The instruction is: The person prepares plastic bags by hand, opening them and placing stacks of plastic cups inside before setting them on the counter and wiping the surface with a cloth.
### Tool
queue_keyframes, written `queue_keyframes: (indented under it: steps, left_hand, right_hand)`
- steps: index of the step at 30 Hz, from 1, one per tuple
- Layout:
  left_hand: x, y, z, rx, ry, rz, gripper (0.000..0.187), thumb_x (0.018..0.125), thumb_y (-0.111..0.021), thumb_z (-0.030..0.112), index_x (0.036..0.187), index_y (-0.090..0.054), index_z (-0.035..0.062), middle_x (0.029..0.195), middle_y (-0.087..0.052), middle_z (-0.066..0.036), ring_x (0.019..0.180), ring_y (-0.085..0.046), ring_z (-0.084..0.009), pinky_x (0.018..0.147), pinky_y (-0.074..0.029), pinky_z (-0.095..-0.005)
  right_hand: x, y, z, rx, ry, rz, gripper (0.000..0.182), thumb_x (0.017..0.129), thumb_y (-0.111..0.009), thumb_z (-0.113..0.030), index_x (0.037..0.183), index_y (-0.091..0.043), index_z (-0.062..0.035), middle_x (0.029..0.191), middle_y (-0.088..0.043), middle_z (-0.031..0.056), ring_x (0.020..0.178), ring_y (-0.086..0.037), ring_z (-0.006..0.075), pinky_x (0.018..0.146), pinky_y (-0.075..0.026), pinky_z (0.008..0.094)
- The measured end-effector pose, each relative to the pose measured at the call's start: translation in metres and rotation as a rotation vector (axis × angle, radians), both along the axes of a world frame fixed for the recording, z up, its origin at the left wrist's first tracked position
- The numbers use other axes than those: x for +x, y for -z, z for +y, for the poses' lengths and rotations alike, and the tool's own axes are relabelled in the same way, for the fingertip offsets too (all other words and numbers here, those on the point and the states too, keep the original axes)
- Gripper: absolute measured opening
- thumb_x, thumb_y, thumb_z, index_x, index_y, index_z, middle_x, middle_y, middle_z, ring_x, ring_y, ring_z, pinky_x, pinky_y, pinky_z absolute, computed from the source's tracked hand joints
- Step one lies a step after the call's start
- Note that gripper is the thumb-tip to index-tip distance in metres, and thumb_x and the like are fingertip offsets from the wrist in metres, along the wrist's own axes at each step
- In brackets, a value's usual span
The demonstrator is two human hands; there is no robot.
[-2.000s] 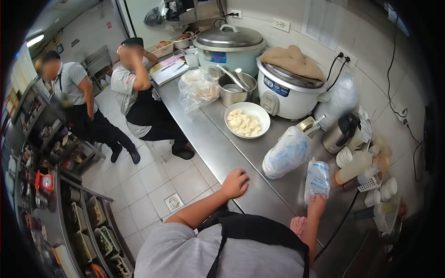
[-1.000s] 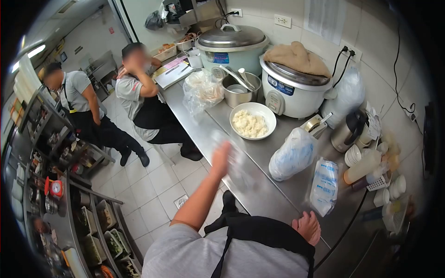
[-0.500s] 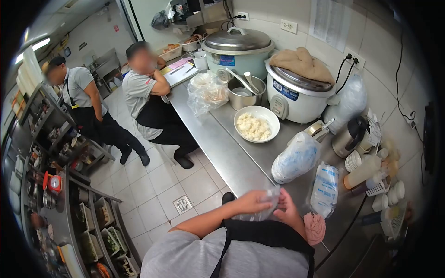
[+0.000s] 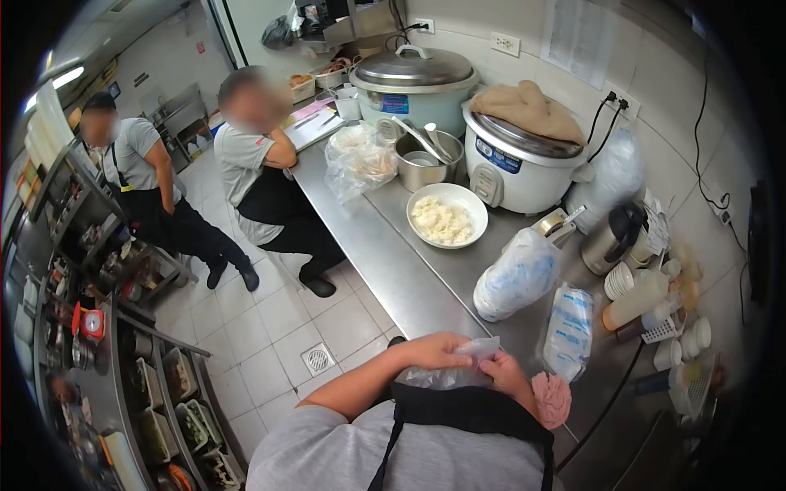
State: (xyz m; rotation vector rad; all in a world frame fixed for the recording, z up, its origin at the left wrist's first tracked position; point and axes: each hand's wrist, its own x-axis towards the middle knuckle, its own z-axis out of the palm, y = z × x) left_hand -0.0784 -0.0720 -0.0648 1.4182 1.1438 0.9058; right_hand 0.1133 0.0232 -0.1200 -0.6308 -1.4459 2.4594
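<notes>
My left hand (image 4: pixel 440 352) and my right hand (image 4: pixel 506 374) are close together just in front of my apron, at the table's near edge. Between them is a clear plastic bag (image 4: pixel 477 349), pinched by the fingers of both hands near its top. Its lower part hangs crumpled below my left hand. A pink cloth (image 4: pixel 552 399) lies beside my right wrist. Beyond my hands stand a wrapped bundle of plastic (image 4: pixel 517 274) and a flat pack with blue print (image 4: pixel 569 331). Farther off, a white bowl (image 4: pixel 481 214) contains cooked rice (image 4: pixel 443 220).
Two rice cookers (image 4: pixel 524 168) stand along the wall, with a metal pot (image 4: pixel 419 168) and a knotted plastic bag (image 4: pixel 360 159) before them. Bottles (image 4: pixel 639 303) and cups crowd the right. One co-worker (image 4: pixel 254 164) leans on the table; another (image 4: pixel 139 164) stands by the shelves (image 4: pixel 106 237).
My right hand's fingers have closed from a spread pose onto the bag's edge. The bag's top now stands up between my hands. The standing co-worker's head has turned.
</notes>
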Motion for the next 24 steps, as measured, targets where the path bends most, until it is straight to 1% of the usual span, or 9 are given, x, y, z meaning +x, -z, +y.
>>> queue_keyframes:
  steps: [1,3,7,11,14,17,20,23,24]
  left_hand:
    - [-0.003,0.000,-0.001,0.045,-0.048,0.065,0.020,0.082,-0.052,0.021,0.086,-0.052,0.0009,0.074,-0.050,0.003,0.070,-0.043,-0.0050,0.064,-0.037,-0.0205]
    - [-0.015,0.005,-0.002,-0.010,-0.128,-0.007,0.019,0.083,-0.051,0.020,0.084,-0.052,0.0011,0.072,-0.049,0.004,0.069,-0.042,-0.0045,0.063,-0.037,-0.0201]
    - [-0.032,0.010,-0.004,-0.084,-0.187,0.020,0.016,0.084,-0.049,0.017,0.081,-0.052,0.0015,0.070,-0.048,0.004,0.068,-0.041,-0.0037,0.062,-0.036,-0.0195]
    - [-0.030,0.008,-0.005,-0.055,-0.239,0.049,0.018,0.084,-0.049,0.018,0.079,-0.052,0.0013,0.068,-0.048,0.004,0.066,-0.042,-0.0036,0.061,-0.036,-0.0185]
    - [-0.027,-0.008,-0.008,-0.126,-0.176,-0.298,0.020,0.084,-0.049,0.021,0.081,-0.054,0.0019,0.070,-0.051,0.003,0.065,-0.045,-0.0042,0.061,-0.038,-0.0190]
    - [-0.029,-0.019,-0.013,-0.328,0.082,-0.883,0.022,0.084,-0.049,0.023,0.088,-0.055,0.0026,0.076,-0.055,0.001,0.070,-0.049,-0.0058,0.064,-0.041,-0.0201]
    - [-0.024,0.017,0.004,-0.291,0.106,-1.043,0.023,0.083,-0.050,0.021,0.097,-0.053,0.0034,0.085,-0.055,-0.002,0.078,-0.052,-0.0082,0.069,-0.042,-0.0216]
    - [0.016,-0.009,0.012,-0.208,-0.220,-0.695,0.023,0.084,-0.048,0.017,0.104,-0.049,0.0059,0.091,-0.053,-0.004,0.084,-0.052,-0.0091,0.071,-0.043,-0.0212]
    - [0.020,-0.003,0.017,-0.156,-0.151,-0.676,0.024,0.083,-0.049,0.013,0.106,-0.048,0.0073,0.091,-0.050,-0.003,0.078,-0.051,-0.0082,0.070,-0.042,-0.0205]
  right_hand:
    - [0.002,0.002,0.001,0.011,0.070,-0.021,0.021,0.077,-0.057,-0.014,0.093,-0.052,-0.0010,0.082,-0.055,0.0040,0.071,-0.051,0.0093,0.070,-0.040,0.0225]
    - [0.007,0.005,0.002,0.035,0.210,-0.063,0.015,0.078,-0.056,-0.015,0.084,-0.054,-0.0016,0.075,-0.056,0.0030,0.068,-0.050,0.0084,0.068,-0.040,0.0213]
    - [0.011,0.003,0.006,0.180,0.271,-0.051,0.010,0.079,-0.054,-0.012,0.079,-0.052,-0.0026,0.072,-0.055,0.0029,0.065,-0.050,0.0077,0.064,-0.040,0.0201]
    - [0.005,-0.006,0.005,0.262,0.302,0.012,0.009,0.081,-0.050,-0.011,0.078,-0.051,-0.0022,0.073,-0.055,0.0033,0.066,-0.050,0.0086,0.064,-0.040,0.0209]
    - [0.004,-0.008,0.008,0.226,0.365,0.022,0.011,0.082,-0.047,-0.011,0.079,-0.051,-0.0021,0.073,-0.055,0.0035,0.068,-0.050,0.0095,0.066,-0.039,0.0215]
    - [0.000,-0.023,0.008,0.202,0.407,0.021,0.013,0.084,-0.044,-0.012,0.080,-0.052,-0.0019,0.074,-0.055,0.0036,0.068,-0.050,0.0100,0.066,-0.039,0.0219]
    - [-0.011,-0.034,0.004,0.210,0.361,0.021,0.015,0.084,-0.043,-0.012,0.082,-0.053,-0.0014,0.074,-0.055,0.0035,0.067,-0.050,0.0102,0.065,-0.040,0.0226]
    - [-0.019,-0.036,-0.003,0.269,0.266,0.010,0.016,0.084,-0.043,-0.012,0.085,-0.054,-0.0001,0.075,-0.055,0.0032,0.067,-0.049,0.0093,0.064,-0.040,0.0223]
    - [-0.021,-0.037,-0.004,0.299,0.233,0.006,0.017,0.084,-0.043,-0.012,0.086,-0.054,0.0005,0.075,-0.055,0.0031,0.067,-0.049,0.0088,0.064,-0.040,0.0221]
